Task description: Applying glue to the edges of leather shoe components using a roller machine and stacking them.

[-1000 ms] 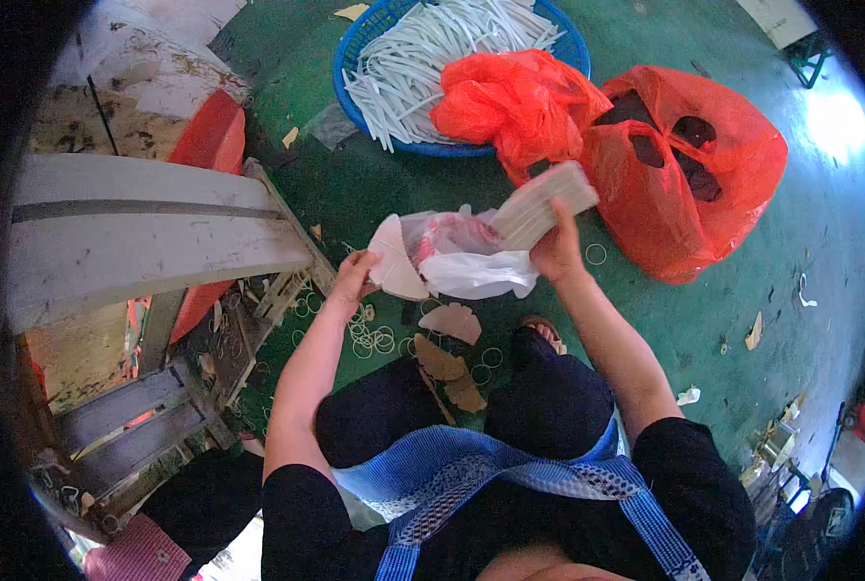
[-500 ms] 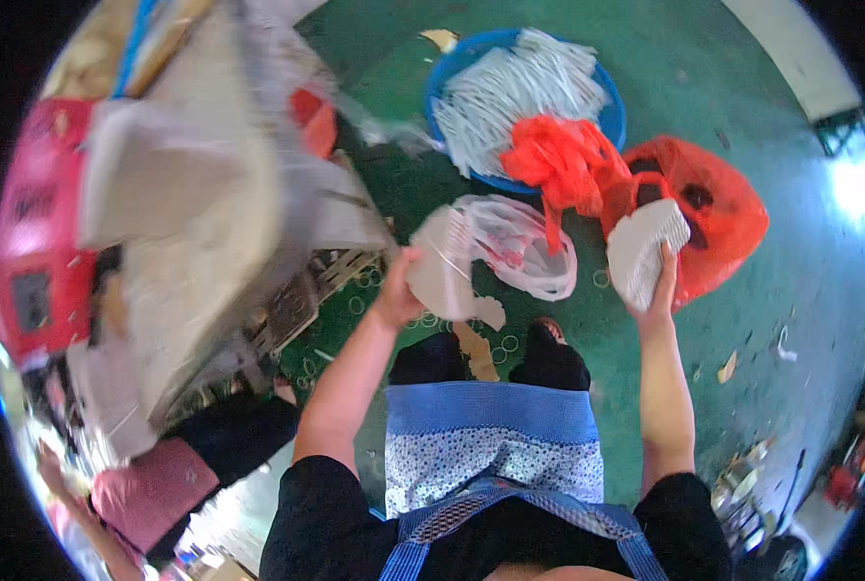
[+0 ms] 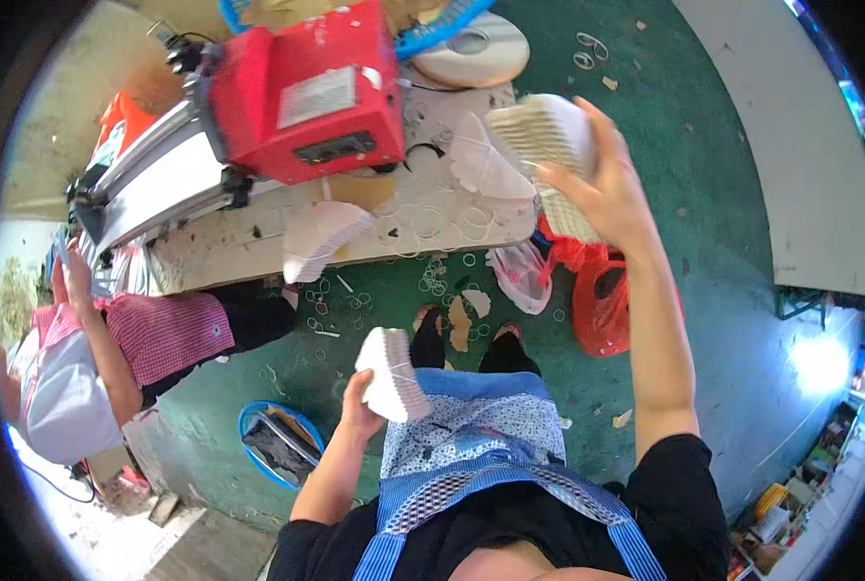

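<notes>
My left hand [image 3: 362, 407] grips a banded stack of thin white cut pieces [image 3: 392, 373] with a wavy edge, just left of my blue patterned apron. My right hand [image 3: 608, 189] is raised and outstretched at the right end of the work table [image 3: 374, 242]. Its thumb and fingers clasp another such stack [image 3: 558, 145], its ridged layers showing. Two similar stacks lie on the table: one white stack [image 3: 326, 237] at the near edge, one banded stack [image 3: 490, 163] near the right end. Loose pale bands [image 3: 427, 223] lie between them.
A red machine [image 3: 326, 102] stands on the table beside a large pale roll [image 3: 476, 48]. Below are a whitish bag [image 3: 521, 276], a red plastic bag [image 3: 599, 315] and scattered bands. A person in a pink checked apron [image 3: 171, 320] works at left, near a blue basket [image 3: 282, 436].
The view has swung toward the table and red machine. My right hand has risen to the table's right end with its stack. My left hand has come down close to my apron, still holding its stack.
</notes>
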A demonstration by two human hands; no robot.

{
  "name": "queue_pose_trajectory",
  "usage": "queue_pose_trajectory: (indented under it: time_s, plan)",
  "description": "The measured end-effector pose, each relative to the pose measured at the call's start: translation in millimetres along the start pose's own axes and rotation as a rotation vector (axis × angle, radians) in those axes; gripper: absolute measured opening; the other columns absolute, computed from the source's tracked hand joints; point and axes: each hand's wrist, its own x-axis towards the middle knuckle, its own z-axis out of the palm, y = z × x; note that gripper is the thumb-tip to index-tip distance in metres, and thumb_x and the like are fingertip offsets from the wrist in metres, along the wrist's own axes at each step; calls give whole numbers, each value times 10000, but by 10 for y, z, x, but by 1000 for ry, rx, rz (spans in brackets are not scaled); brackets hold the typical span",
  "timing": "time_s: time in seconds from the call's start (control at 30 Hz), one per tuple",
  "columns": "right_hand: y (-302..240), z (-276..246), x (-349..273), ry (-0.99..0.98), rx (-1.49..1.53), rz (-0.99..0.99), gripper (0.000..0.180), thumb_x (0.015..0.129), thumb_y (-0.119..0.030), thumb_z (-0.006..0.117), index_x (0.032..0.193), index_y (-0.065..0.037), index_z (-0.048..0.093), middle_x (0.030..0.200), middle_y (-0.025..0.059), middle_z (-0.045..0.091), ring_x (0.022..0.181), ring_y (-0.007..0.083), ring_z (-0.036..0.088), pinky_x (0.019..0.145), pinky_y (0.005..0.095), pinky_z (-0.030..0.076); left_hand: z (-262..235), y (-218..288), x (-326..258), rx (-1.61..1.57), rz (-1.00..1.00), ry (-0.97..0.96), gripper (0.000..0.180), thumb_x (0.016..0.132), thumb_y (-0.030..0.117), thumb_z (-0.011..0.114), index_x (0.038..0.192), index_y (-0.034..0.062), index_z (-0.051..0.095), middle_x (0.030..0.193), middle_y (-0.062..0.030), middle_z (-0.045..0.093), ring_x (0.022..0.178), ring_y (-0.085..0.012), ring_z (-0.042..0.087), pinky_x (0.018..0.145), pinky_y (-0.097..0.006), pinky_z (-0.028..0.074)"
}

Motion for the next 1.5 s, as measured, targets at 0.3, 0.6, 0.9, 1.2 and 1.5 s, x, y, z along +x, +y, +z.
queue_pose_trajectory:
  time_s: [0.3, 0.6, 0.9, 1.2, 1.5]
  plan:
    - [-512, 858, 470, -131, -927, -9, 939, 700, -476, 691, 1438, -138, 217, 1313, 216, 420, 1146, 372, 490, 942, 463, 424, 173, 679, -785, -170, 327, 0, 592, 764, 204, 633, 1293, 29, 432, 1188, -106, 573, 1087, -256, 568, 956, -407, 445]
    - [-1218, 1866, -121, -368, -225, -513, 749, 688, -247, 725, 1352, -135, 398, 1270, 160, 474, 1166, 330, 458, 1007, 434, 356, 439, 1557, -881, 205, 428, -9, 750, 669, 209, 731, 1324, 61, 395, 1185, -87, 531, 1102, -210, 528, 943, -352, 418]
    - [-973, 1881, 62, -383, -481, -372, 722, 651, -239, 712, 1320, -157, 452, 1099, 171, 513, 1036, 365, 524, 836, 440, 461, 411, 1849, -1018, 416, 680, 103, 851, 640, 152, 796, 1357, 29, 353, 1213, -98, 512, 1120, -200, 505, 962, -323, 399]
    - [-1884, 1914, 5, -569, 183, -489, 303, 817, -104, 630, 1102, -5, 601, 1074, 151, 589, 986, 275, 574, 867, 344, 447, 692, 2007, -1062, 1345, 1131, 762, 894, 543, 218, 799, 1303, 13, 375, 1161, -198, 532, 1088, -301, 546, 935, -344, 445]
    - [-2127, 2214, 354, -842, -388, -884, 178, 740, -199, 649, 723, -22, 651, 754, 167, 624, 672, 329, 616, 598, 409, 483, 1279, 1835, -819, 1644, 1078, 770, 622, 528, 106, 704, 1094, -41, 491, 910, -140, 561, 850, -305, 589, 659, -392, 488]
